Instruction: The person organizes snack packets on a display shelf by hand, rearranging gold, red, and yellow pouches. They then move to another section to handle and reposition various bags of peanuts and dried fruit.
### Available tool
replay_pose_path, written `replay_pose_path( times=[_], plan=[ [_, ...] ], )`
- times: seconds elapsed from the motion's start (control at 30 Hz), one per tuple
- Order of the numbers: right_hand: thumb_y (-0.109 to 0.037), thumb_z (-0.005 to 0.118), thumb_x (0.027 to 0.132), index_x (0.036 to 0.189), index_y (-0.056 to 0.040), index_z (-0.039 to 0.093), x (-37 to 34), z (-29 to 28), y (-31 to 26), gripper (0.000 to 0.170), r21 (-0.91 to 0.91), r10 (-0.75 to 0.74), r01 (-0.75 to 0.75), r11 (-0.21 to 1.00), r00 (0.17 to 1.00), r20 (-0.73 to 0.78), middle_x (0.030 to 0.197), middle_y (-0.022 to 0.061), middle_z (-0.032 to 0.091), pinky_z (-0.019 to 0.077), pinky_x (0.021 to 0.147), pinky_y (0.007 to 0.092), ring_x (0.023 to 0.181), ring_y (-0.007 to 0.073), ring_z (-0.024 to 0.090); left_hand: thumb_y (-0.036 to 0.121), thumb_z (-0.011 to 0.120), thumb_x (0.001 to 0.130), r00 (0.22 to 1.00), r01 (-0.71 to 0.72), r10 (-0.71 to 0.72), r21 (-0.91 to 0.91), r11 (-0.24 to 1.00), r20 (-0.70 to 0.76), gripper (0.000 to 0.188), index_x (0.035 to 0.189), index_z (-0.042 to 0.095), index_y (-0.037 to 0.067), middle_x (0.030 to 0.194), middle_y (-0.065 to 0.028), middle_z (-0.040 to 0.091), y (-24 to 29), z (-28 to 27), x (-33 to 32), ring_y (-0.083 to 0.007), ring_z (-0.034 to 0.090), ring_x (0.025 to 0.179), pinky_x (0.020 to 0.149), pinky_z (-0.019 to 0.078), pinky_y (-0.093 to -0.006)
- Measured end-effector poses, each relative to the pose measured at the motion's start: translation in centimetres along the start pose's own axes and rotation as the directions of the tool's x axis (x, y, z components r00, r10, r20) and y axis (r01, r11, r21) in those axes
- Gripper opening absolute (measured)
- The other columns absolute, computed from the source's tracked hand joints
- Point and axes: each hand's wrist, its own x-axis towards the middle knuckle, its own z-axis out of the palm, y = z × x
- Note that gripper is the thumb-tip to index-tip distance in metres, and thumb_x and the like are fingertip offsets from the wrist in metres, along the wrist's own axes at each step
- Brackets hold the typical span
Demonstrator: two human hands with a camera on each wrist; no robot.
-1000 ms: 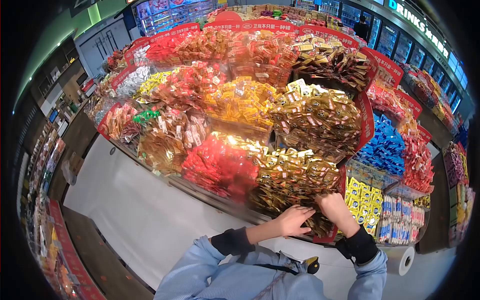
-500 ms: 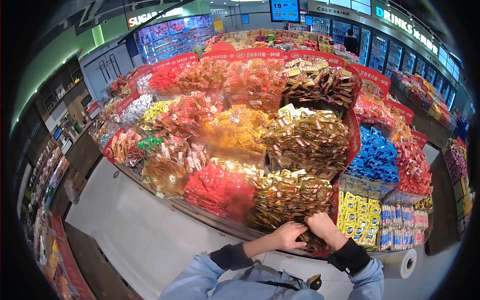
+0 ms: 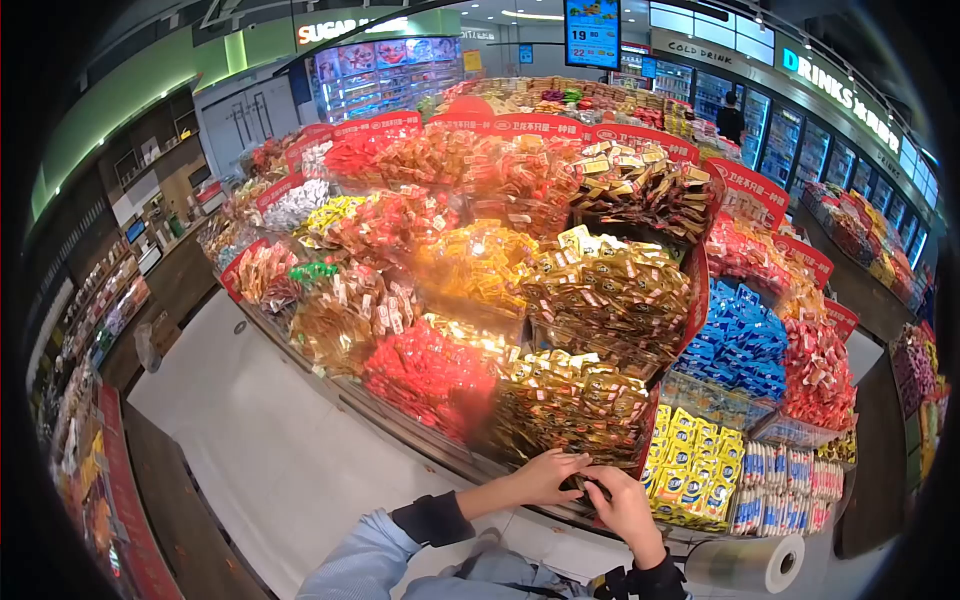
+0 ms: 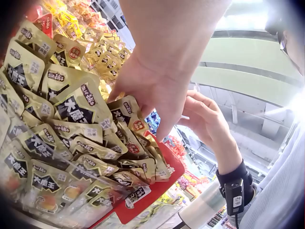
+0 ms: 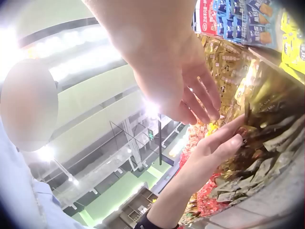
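Observation:
Gold-brown snack packets (image 3: pixel 575 400) fill a clear bin at the front of the display. My left hand (image 3: pixel 545 478) lies at the bin's front edge, its fingers on the packets; in the left wrist view the left hand (image 4: pixel 155 83) reaches over upright gold packets (image 4: pixel 76 107). Close beside it on the right is my right hand (image 3: pixel 622 505), fingers bent towards the left hand's fingertips. From the right wrist view, the right hand (image 5: pixel 183 86) has its fingers bent downward and the left hand (image 5: pixel 209 155) touches the packets. Whether the right fingers pinch a packet is hidden.
Red packets (image 3: pixel 430 375) lie left of the gold ones, yellow packets (image 3: pixel 692 465) and blue packets (image 3: pixel 735 340) to the right. A clear plastic roll (image 3: pixel 775 565) is at the lower right. A person (image 3: pixel 730 118) stands near the fridges.
The head view has tilted up, and the display shifts within it. Both hands have moved slightly left along the gold bin's front edge, staying close together.

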Motion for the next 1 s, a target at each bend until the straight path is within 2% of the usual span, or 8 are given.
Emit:
replay_pose_path(
  times=[0.07,0.17,0.33,0.43,0.47,0.73,0.87,1.0],
  plan=[
    [-0.004,0.064,0.078,0.098,-0.0022,0.062,-0.5,0.2,-0.1,0.021,0.06,-0.041,0.042,0.997,0.999,-0.013,0.094,0.0133,0.064,0.05,0.072,0.0373,0.085,0.0314,0.062,0.033,0.062,0.082,0.999,0.033,-0.033,0.012,0.999,0.012,0.067,0.137,0.036,0.005,0.14,-0.0122,0.04,0.5,0.0,-0.4,-0.0257,0.042,0.126,0.106,0.0311,-0.045],
    [-0.001,0.064,0.076,0.099,-0.0016,0.061,-1.1,0.6,-0.2,0.023,0.15,-0.024,0.022,0.988,1.0,0.009,0.095,0.0133,0.064,0.05,0.073,0.0366,0.086,0.0313,0.062,0.031,0.062,0.082,0.994,0.029,-0.029,-0.002,1.0,-0.107,0.067,0.138,0.034,0.006,0.141,-0.0117,0.039,0.7,0.8,-0.9,-0.0263,0.042,0.126,0.106,0.0302,-0.0454],
    [0.003,0.062,0.076,0.102,-0.0008,0.06,-1.5,2.1,-0.3,0.026,0.273,-0.014,0.007,0.962,1.0,0.024,0.093,0.0139,0.063,0.05,0.073,0.0343,0.085,0.0303,0.062,0.019,0.069,0.073,0.99,0.003,-0.009,-0.044,0.999,-0.138,0.078,0.14,0.031,0.006,0.145,-0.0117,0.032,0.7,1.1,-1.2,-0.0286,0.037,0.129,0.107,0.0306,-0.0431],
    [0.005,0.06,0.077,0.103,-0.0005,0.06,-1.0,3.0,-0.3,0.026,0.298,-0.052,0.052,0.953,0.999,-0.009,0.094,0.0145,0.063,0.05,0.072,0.0324,0.084,0.0291,0.062,0.017,0.067,0.074,0.973,-0.032,-0.01,-0.177,0.984,-0.233,0.075,0.14,0.032,0.007,0.142,-0.0129,0.036,0.4,0.8,-1.6,-0.0302,0.039,0.127,0.105,0.0331,-0.0407],
    [0.006,0.059,0.078,0.104,-0.0004,0.06,-0.8,3.2,-0.4,0.027,0.303,-0.062,0.067,0.951,0.998,-0.024,0.094,0.0147,0.063,0.05,0.072,0.0317,0.083,0.0286,0.062,0.014,0.064,0.078,0.963,0.029,-0.094,-0.251,0.968,-0.251,0.066,0.137,0.037,0.007,0.138,-0.0139,0.041,0.5,0.6,-2.0,-0.031,0.042,0.125,0.102,0.0367,-0.0393],
    [0.006,0.056,0.08,0.1,-0.0001,0.061,1.8,6.1,-2.7,0.021,0.311,0.034,-0.038,0.95,0.999,0.018,0.093,0.0147,0.062,0.0497,0.07,0.0312,0.08,0.027,0.062,0.008,0.053,0.087,0.865,0.11,-0.249,-0.318,0.941,-0.436,0.043,0.13,0.048,0.01,0.126,-0.0118,0.052,-0.7,-3.0,-7.5,-0.0279,0.053,0.111,0.095,0.0435,-0.0359],
    [0.005,0.057,0.08,0.1,-0.0008,0.061,3.7,10.9,-4.3,0.021,0.286,0.001,-0.022,0.958,0.997,0.073,0.092,0.0136,0.063,0.0492,0.07,0.0315,0.08,0.0259,0.062,0.006,0.054,0.086,0.826,0.207,-0.411,-0.469,0.858,-0.386,0.043,0.129,0.049,0.009,0.123,-0.0116,0.054,-3.3,-5.9,-12.6,-0.0272,0.054,0.109,0.091,0.0446,-0.0351],
    [0.002,0.057,0.082,0.1,-0.0025,0.062,6.6,17.3,-6.9,0.019,0.336,0.048,-0.091,0.937,0.99,0.134,0.091,0.0127,0.063,0.0492,0.068,0.0307,0.079,0.0251,0.063,0.006,0.054,0.085,0.782,0.234,-0.429,-0.426,0.874,-0.452,0.042,0.127,0.05,0.008,0.122,-0.0127,0.055,-8.0,-8.2,-18.7,-0.0273,0.054,0.11,0.092,0.0439,-0.0346]
  ],
)
